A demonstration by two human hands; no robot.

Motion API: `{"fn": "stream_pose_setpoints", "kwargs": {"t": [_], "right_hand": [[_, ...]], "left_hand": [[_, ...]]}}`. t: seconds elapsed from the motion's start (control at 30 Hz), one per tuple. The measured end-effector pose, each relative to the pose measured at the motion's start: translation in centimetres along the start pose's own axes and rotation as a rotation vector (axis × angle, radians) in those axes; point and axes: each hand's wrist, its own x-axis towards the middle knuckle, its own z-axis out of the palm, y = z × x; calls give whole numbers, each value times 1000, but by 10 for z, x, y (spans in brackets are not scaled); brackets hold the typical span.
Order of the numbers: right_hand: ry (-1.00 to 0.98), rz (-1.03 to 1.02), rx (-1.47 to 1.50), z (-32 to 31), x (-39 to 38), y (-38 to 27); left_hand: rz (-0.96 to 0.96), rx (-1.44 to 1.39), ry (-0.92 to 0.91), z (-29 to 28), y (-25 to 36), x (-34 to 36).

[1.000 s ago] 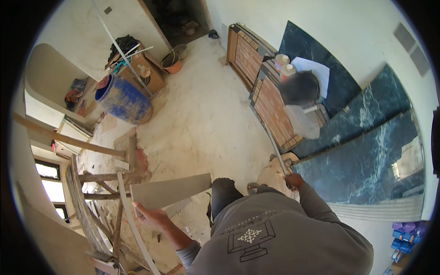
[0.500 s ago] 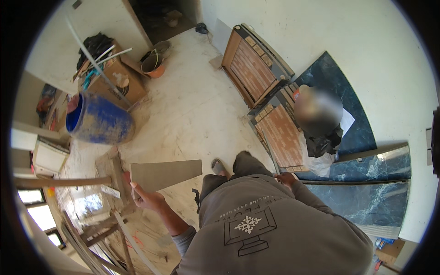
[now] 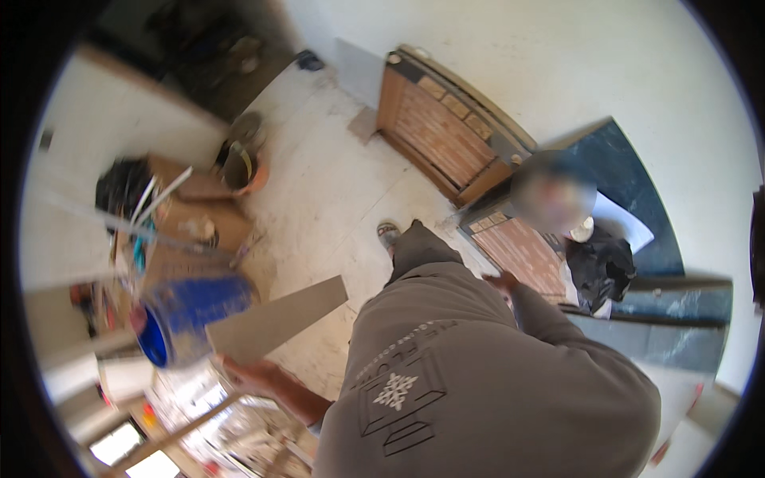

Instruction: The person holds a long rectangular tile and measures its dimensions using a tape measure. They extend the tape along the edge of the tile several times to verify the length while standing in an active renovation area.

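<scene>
A flat, tapered grey-beige piece [image 3: 279,320], which looks like a cut tile, sticks out from my left hand [image 3: 259,378]. My fingers close on its wider, lower end, and its narrow end points right over the pale floor. Behind that wide end is a blue barrel [image 3: 203,307], dusty and tilted in view. On the other side of my body, my right hand [image 3: 502,283] hangs low beside an open box of brownish wood-pattern tiles [image 3: 522,256]. Blur and my sleeve hide most of its fingers, and nothing shows plainly in it.
Another tile box [image 3: 434,119] leans by the right wall, near dark marbled slabs [image 3: 645,175] and a black plastic bag [image 3: 602,271]. Buckets [image 3: 239,167] and cardboard [image 3: 179,231] with pale strips stand at left. A wooden bar [image 3: 179,430] crosses the lower left.
My view has turned and I have stepped forward along the floor. The tapered piece, still in my left hand, now tilts upward to the right and overlaps the barrel in view.
</scene>
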Motion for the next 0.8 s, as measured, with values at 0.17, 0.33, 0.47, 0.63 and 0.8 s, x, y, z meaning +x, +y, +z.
{"fn": "stream_pose_setpoints", "kwargs": {"t": [0.17,0.33,0.47,0.63,0.8], "right_hand": [[26,-172,-146,6,53,-166],[31,-330,186,-4,3,-311],[39,-148,215,15,25,-346],[81,301,652,91,43,-312],[7,325,1223,126,18,-334]], "left_hand": [[56,-145,-35,107,28,49],[109,-142,-190,226,38,98],[99,-81,-284,325,26,136],[29,-44,-403,441,-8,201],[-7,-97,-598,534,5,212]]}}
